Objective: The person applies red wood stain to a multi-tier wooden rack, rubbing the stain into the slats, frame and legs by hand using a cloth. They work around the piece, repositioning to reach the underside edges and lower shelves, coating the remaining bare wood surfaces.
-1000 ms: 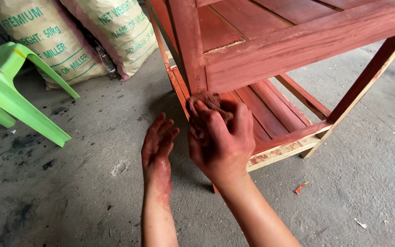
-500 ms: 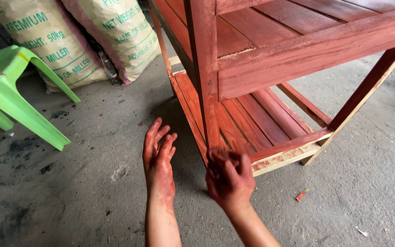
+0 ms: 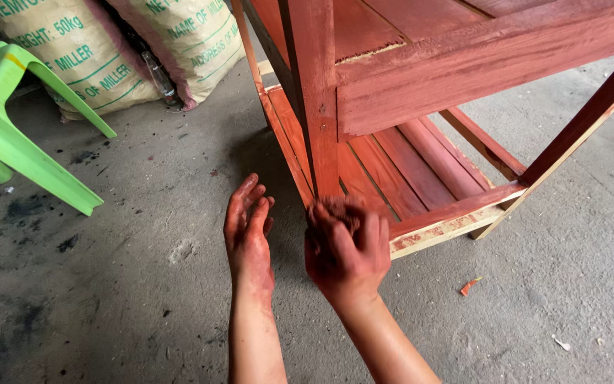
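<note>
A workshop: stained wooden table, concrete floor, stacked sacks.

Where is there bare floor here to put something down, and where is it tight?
Bare concrete floor lies between the green plastic chair and the left hand; another patch lies right of the right hand, beyond the red wooden table, with only small scraps. It is crowded by the sacks and around the table leg.

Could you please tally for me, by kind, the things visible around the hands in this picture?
Red-stained wooden table: 1
Green plastic chair: 1
Printed sacks: 2
Glass bottle: 1
Stained rag, gripped in the right hand at the table leg: 1
Red scrap on the floor: 1
The left hand holds nothing.
Total: 7
</note>
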Motion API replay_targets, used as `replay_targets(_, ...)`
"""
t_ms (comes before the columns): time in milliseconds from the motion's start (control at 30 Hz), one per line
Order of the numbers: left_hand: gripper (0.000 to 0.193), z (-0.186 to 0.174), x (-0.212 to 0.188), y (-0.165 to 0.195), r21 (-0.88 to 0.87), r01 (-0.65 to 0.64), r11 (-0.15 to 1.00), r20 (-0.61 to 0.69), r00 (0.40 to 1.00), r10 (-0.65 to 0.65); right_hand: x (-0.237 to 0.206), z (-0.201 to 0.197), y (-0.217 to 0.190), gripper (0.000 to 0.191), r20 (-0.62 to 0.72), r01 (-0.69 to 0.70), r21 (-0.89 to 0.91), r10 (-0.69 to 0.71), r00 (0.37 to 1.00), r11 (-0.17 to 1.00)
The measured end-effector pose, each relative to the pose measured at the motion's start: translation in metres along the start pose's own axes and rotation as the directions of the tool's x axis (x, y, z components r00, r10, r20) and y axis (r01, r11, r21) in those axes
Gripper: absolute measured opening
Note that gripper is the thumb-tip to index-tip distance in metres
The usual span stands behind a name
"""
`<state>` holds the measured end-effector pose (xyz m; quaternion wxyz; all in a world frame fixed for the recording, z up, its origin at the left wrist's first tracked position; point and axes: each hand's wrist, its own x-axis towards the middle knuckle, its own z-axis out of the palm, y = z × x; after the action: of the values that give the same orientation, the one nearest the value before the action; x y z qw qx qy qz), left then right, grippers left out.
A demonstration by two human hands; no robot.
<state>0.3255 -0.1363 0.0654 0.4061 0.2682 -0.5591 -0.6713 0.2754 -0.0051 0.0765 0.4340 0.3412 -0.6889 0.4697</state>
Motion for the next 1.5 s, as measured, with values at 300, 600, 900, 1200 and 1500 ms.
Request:
replay_targets(300, 0.046, 0.000, -0.001, 0.000, -0.013, -0.026, 1.000, 0.009, 1.000, 0.027, -0.032, -0.005, 0.015, 0.031, 0.102, -0.104, 0.042, 0.099, 0.990, 0.994)
replay_targets(600, 0.041, 0.008, -0.006, -0.039, -0.045, 0.052, 0.998, 0.053, 0.997, -0.050, -0.033, 0.022, 0.015, 0.036, -0.080, -0.094, 0.150, 0.107, 0.991, 0.984)
replay_targets(900, 0.037, 0.011, -0.010, -0.053, 0.017, 0.078, 0.997, 0.038, 0.996, -0.079, -0.170, 0.049, 0.045, 0.049, 0.069, -0.326, -0.134, 0.337, 0.939, 0.936)
replay_targets(1200, 0.032, 0.009, -0.015, -0.048, 0.066, 0.065, 0.996, -0.008, 0.998, -0.064, -0.184, 0.047, 0.039, 0.047, 0.082, -0.293, -0.155, 0.308, 0.948, 0.943)
replay_targets(1500, 0.030, -0.006, -0.015, -0.067, 0.093, 0.143, 0.985, -0.058, 0.989, -0.138, -0.185, 0.014, 0.039, 0.035, 0.149, -0.697, 0.072, 0.683, 0.715, 0.714)
